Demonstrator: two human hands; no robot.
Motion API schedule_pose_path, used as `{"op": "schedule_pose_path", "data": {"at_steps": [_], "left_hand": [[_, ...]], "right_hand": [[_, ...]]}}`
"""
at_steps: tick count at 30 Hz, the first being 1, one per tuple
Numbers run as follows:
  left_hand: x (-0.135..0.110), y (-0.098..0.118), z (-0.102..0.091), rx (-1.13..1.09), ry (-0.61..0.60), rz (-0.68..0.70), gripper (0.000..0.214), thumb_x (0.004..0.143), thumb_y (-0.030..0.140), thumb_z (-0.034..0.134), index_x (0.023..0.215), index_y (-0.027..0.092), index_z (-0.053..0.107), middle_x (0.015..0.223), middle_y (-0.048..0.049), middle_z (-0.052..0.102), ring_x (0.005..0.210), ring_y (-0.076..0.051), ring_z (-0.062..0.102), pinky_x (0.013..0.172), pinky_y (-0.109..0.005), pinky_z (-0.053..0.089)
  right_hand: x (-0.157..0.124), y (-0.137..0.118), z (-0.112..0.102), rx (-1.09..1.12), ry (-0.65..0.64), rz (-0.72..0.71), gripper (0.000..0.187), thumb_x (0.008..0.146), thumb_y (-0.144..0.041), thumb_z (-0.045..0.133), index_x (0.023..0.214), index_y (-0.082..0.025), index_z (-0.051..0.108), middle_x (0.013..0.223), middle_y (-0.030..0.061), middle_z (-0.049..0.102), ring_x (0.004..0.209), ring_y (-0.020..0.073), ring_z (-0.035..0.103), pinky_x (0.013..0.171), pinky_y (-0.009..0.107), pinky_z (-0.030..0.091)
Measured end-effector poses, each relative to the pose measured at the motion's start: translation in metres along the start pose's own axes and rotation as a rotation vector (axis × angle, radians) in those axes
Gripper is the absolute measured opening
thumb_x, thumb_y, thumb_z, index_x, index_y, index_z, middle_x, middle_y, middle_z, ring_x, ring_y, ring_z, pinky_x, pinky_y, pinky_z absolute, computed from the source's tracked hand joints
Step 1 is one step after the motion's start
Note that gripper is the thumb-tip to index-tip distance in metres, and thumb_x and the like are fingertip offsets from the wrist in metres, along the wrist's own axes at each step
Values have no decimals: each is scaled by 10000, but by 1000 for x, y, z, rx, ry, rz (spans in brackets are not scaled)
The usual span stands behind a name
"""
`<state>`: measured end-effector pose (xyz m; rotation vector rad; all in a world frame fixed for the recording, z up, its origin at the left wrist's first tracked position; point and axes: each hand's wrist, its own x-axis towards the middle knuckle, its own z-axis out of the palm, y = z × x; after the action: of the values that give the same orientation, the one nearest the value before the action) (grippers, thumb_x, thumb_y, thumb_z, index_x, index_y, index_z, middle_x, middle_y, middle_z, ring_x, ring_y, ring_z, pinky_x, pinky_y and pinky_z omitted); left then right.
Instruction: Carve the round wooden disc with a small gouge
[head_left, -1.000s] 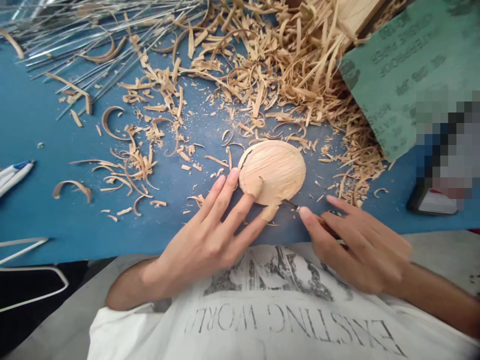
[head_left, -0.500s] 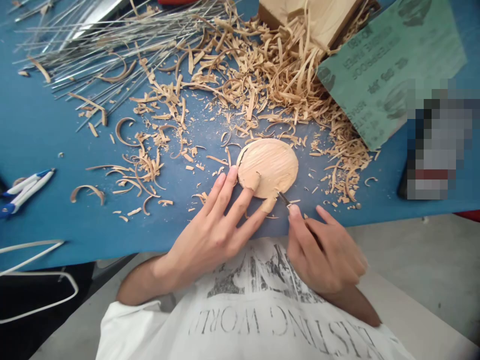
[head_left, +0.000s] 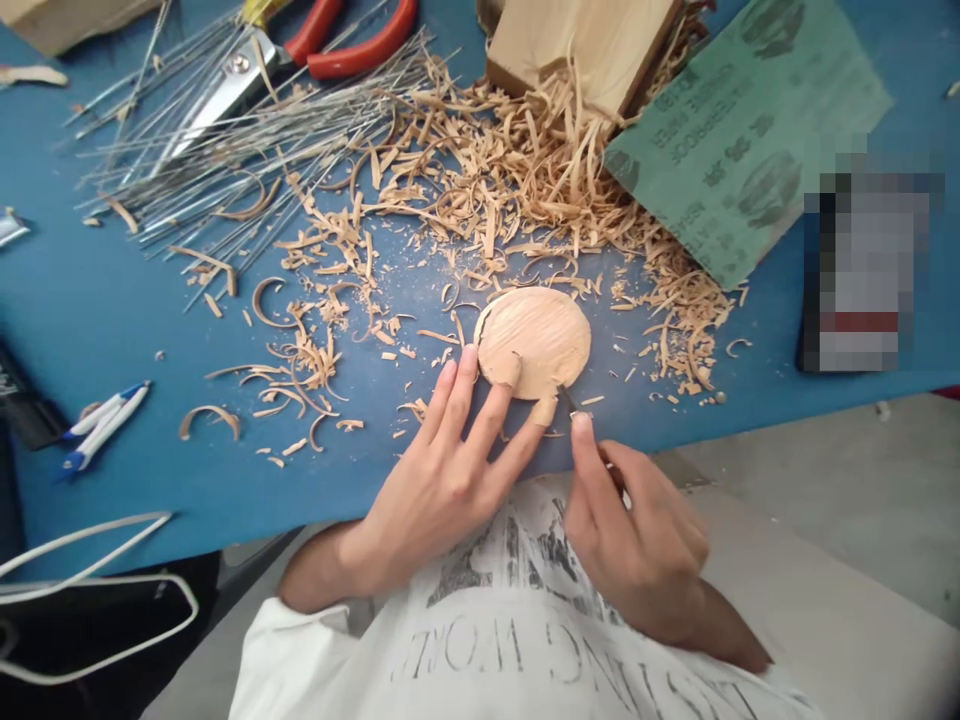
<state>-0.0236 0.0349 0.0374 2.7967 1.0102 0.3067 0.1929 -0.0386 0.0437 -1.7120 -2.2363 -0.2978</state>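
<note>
A flat, oval piece of pale wood [head_left: 540, 325] lies on the blue tabletop, with fine ridges across its face and a dark line along its left edge. My left hand [head_left: 450, 480] rests on it with fingers spread, some at the left rim and one pressing on top; two of its fingertips are wrapped in tan tape. In my right hand [head_left: 637, 525] is a slim carving tool [head_left: 568, 401], its brown handle mostly hidden in the curled fingers. The metal tip meets the wood's lower right edge, close beside a taped left fingertip.
Wood shavings [head_left: 525, 180] spread beyond the disc. Behind are a wood block [head_left: 585, 50], green sandpaper [head_left: 757, 140], thin metal rods [head_left: 300, 130] and red-handled scissors [head_left: 360, 60]. Blue-white pens [head_left: 105, 430] and a white cable [head_left: 112, 525] lie left; a blurred-out device [head_left: 862, 280] lies right.
The view has shifted, bringing the red scissor handles and a black marker into sight. The tool tip stays at the wood's lower right edge; the left hand keeps its place on the wood.
</note>
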Motion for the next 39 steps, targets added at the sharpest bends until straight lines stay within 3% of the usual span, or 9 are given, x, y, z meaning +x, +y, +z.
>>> {"op": "schedule_pose_path", "data": {"at_steps": [5, 9, 15, 19, 23, 26, 30, 34, 39], "left_hand": [[-3, -1, 4, -48, 6, 5, 766, 1078, 195, 732, 1790, 65, 482, 1799, -330, 555, 1821, -581, 199, 1368, -774, 516], [-4, -1, 8, -59, 41, -4, 800, 1076, 193, 728, 1805, 36, 439, 1798, -322, 561, 1835, -559, 153, 1393, -743, 506], [-4, -2, 9, -33, 40, 0, 767, 1068, 193, 741, 1769, 24, 479, 1764, -317, 600, 1823, -559, 243, 1391, -723, 520], [-3, -4, 6, -25, 48, 9, 724, 1069, 224, 767, 1739, 75, 536, 1723, -305, 640, 1766, -570, 410, 1342, -736, 563], [-4, -3, 4, -29, 62, 1, 728, 1078, 265, 812, 1745, 120, 560, 1723, -289, 644, 1742, -528, 483, 1352, -687, 564], [-6, -3, 4, -16, 86, -6, 747, 1100, 328, 836, 1773, 174, 551, 1717, -244, 666, 1721, -435, 534, 1414, -632, 509], [-6, -3, 5, -35, 57, -4, 785, 1070, 303, 870, 1784, 248, 550, 1800, -204, 594, 1816, -462, 373, 1451, -702, 435], [-2, -2, 4, -64, 3, -19, 778, 1049, 226, 853, 1767, 225, 556, 1812, -244, 557, 1864, -536, 155, 1402, -765, 473], [2, 0, 1, -70, 11, -31, 714, 1039, 149, 824, 1717, 202, 605, 1735, -216, 647, 1868, -524, 124, 1394, -731, 504]], "right_hand": [[8, -22, 4, -101, -32, 34, 504, 1059, -40, 742, 1557, 13, 686, 1062, 126, 828, 767, 131, 709, 786, 280, 559], [20, -24, 6, -106, -41, 40, 440, 1068, -35, 738, 1507, -32, 708, 1061, 85, 831, 719, 107, 686, 700, 285, 506], [28, 37, 8, -197, 131, 110, 529, 1002, -49, 851, 1511, -144, 741, 1025, 53, 820, 718, 138, 687, 666, 310, 489], [33, 88, 4, -39, 38, 20, 587, 1014, -24, 779, 1546, -272, 764, 1164, 71, 845, 887, 225, 786, 759, 369, 578], [41, 110, -2, 281, -72, -102, 588, 1032, -49, 783, 1555, -315, 743, 1139, -11, 867, 885, 147, 811, 734, 282, 601], [45, 117, -1, 338, -155, -244, 466, 1068, -108, 751, 1476, -332, 775, 1082, -50, 868, 894, 123, 827, 701, 254, 588], [54, 135, 4, 302, -145, -328, 410, 1098, -130, 728, 1425, -370, 789, 1127, -54, 875, 1025, 150, 852, 769, 276, 614], [68, 155, 7, 404, -203, -443, 348, 1120, -137, 710, 1424, -298, 767, 1219, -13, 864, 1117, 151, 834, 951, 275, 644], [78, 161, 13, 436, -248, -504, 377, 1121, -146, 678, 1461, -289, 753, 1125, -8, 829, 961, 145, 800, 849, 267, 633]]}}
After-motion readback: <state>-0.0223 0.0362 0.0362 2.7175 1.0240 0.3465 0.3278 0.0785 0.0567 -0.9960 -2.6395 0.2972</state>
